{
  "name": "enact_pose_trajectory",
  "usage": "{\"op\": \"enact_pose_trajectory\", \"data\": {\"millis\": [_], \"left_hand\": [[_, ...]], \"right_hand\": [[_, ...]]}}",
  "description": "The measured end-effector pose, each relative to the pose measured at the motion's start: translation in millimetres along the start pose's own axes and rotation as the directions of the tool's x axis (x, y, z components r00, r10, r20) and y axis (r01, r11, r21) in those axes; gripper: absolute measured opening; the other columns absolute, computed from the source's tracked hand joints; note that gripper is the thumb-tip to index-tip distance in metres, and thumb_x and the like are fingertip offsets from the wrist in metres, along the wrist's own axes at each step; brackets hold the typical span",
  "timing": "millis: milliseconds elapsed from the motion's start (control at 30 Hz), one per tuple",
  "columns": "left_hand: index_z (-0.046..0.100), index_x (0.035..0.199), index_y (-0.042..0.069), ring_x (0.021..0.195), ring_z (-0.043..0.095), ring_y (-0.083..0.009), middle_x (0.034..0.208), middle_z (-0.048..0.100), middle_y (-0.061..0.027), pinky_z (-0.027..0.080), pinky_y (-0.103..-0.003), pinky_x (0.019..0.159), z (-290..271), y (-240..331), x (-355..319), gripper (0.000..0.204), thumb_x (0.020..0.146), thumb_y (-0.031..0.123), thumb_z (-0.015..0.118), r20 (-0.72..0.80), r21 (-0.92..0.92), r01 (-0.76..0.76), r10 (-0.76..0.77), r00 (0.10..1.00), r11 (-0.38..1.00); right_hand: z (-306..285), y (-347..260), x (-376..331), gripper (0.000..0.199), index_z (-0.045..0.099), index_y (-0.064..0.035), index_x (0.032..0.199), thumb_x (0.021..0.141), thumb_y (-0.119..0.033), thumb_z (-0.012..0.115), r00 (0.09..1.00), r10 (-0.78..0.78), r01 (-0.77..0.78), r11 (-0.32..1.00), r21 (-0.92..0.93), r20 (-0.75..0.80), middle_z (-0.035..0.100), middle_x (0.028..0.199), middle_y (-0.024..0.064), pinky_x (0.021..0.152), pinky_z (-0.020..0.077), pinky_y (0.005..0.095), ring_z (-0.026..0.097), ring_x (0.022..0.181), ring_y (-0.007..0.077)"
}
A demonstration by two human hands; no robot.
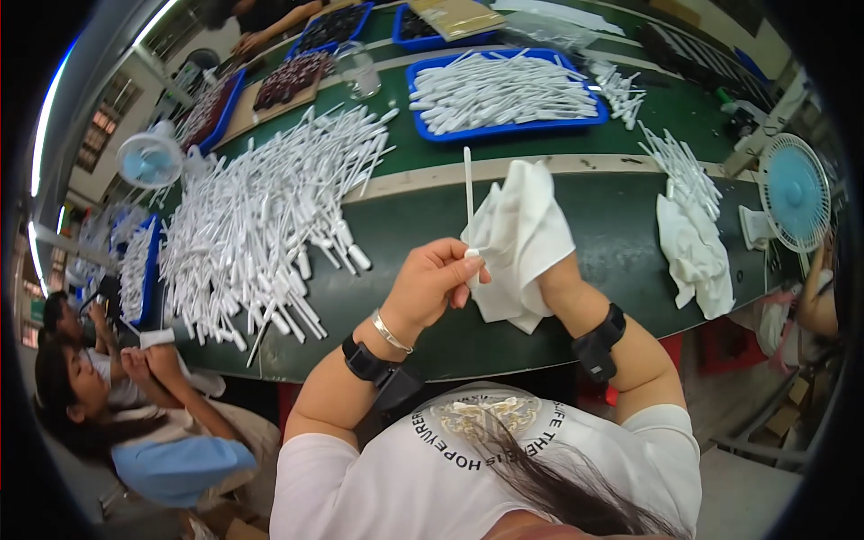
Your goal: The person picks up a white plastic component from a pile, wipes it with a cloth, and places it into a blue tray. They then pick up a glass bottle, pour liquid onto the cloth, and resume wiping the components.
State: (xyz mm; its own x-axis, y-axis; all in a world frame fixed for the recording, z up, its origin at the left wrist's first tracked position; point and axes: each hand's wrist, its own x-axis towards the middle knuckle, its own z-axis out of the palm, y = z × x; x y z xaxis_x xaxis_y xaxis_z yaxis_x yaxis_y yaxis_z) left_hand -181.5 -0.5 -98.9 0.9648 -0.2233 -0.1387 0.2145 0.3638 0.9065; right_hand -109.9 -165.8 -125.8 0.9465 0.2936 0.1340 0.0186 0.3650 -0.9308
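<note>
Between thumb and fingers, my left hand (pixel 443 277) pinches a white plastic wand (pixel 469 193) by its wider end, the thin stem pointing up and away from me. A white cloth (pixel 525 229) drapes over my right hand, hiding its fingers; only the wrist (pixel 562 279) shows below. The cloth's left edge lies close against the wand. Left of my hands a large heap of similar white wands (pixel 261 225) spreads over the green table (pixel 396 333).
A blue tray (pixel 511 135) of white wands stands ahead, with loose ones (pixel 616 90) beside it. More wands (pixel 684 175) and a second cloth (pixel 693 252) lie right, near a fan (pixel 794 193). A clear jar (pixel 358 72) stands far left. A co-worker (pixel 153 423) sits left.
</note>
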Motion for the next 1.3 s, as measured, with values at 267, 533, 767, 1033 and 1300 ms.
{"op": "enact_pose_trajectory", "data": {"millis": [267, 533, 767, 1033, 1300], "left_hand": [[0.056, 0.084, 0.002, 0.048, 0.048, -0.0052, 0.074, 0.061, -0.0045, 0.038, -0.017, 0.044, -1.9, -22.3, 5.4, 0.011, 0.082, 0.013, 0.056, -0.094, 0.033, 0.098, -0.094, 0.991, 0.995], [0.057, 0.081, 0.001, 0.052, 0.052, -0.0068, 0.065, 0.059, -0.0035, 0.042, -0.021, 0.049, 0.4, -29.2, 1.4, 0.009, 0.078, 0.009, 0.058, -0.132, 0.691, -0.232, 0.434, 0.891, 0.685], [0.057, 0.081, 0.001, 0.054, 0.053, -0.0071, 0.063, 0.057, -0.0022, 0.042, -0.021, 0.05, 15.8, -33.6, -3.3, 0.011, 0.078, 0.012, 0.06, -0.056, 0.611, -0.16, 0.244, 0.968, 0.775], [0.055, 0.089, 0.001, 0.049, 0.045, -0.0073, 0.071, 0.056, -0.004, 0.037, -0.019, 0.045, 4.6, -32.9, 0.7, 0.018, 0.085, 0.018, 0.052, -0.004, -0.078, 0.114, -0.115, 0.993, 0.99], [0.054, 0.093, 0.0, 0.048, 0.041, -0.0071, 0.073, 0.054, -0.0048, 0.035, -0.017, 0.045, -6.3, -29.0, 4.6, 0.025, 0.087, 0.024, 0.048, 0.315, -0.236, 0.318, -0.237, 0.919, 0.918]], "right_hand": [[13.8, -22.0, -14.7, 0.05, 0.032, -0.0038, 0.126, 0.082, -0.015, 0.054, 0.907, 0.336, -0.354, 0.935, 0.027, 0.254, 0.051, 0.103, 0.0061, 0.081, 0.0426, 0.0285, 0.05, 0.093, 0.0162], [20.5, -3.0, -21.4, 0.047, 0.037, -0.0023, 0.122, 0.08, -0.012, 0.055, 0.91, -0.156, 0.357, 0.763, -0.539, 0.383, 0.051, 0.103, 0.0096, 0.081, 0.0427, 0.0299, 0.052, 0.094, 0.0211], [-2.8, -7.0, -6.0, 0.043, 0.038, -0.0015, 0.12, 0.081, -0.012, 0.054, 0.934, -0.231, 0.341, 0.802, -0.49, 0.272, 0.051, 0.106, 0.0105, 0.083, 0.0418, 0.0298, 0.051, 0.097, 0.0217], [0.5, 7.8, -15.7, 0.043, 0.038, -0.0015, 0.121, 0.082, -0.014, 0.052, 0.984, 0.066, -0.036, 0.983, -0.178, 0.166, 0.049, 0.111, 0.0119, 0.089, 0.0384, 0.0324, 0.048, 0.102, 0.0219], [-22.4, 3.1, -3.6, 0.041, 0.041, -0.002, 0.118, 0.082, -0.016, 0.052, 0.977, -0.153, 0.209, 0.8, -0.562, 0.146, 0.051, 0.112, 0.0121, 0.085, 0.0412, 0.0324, 0.051, 0.1, 0.0237]]}}
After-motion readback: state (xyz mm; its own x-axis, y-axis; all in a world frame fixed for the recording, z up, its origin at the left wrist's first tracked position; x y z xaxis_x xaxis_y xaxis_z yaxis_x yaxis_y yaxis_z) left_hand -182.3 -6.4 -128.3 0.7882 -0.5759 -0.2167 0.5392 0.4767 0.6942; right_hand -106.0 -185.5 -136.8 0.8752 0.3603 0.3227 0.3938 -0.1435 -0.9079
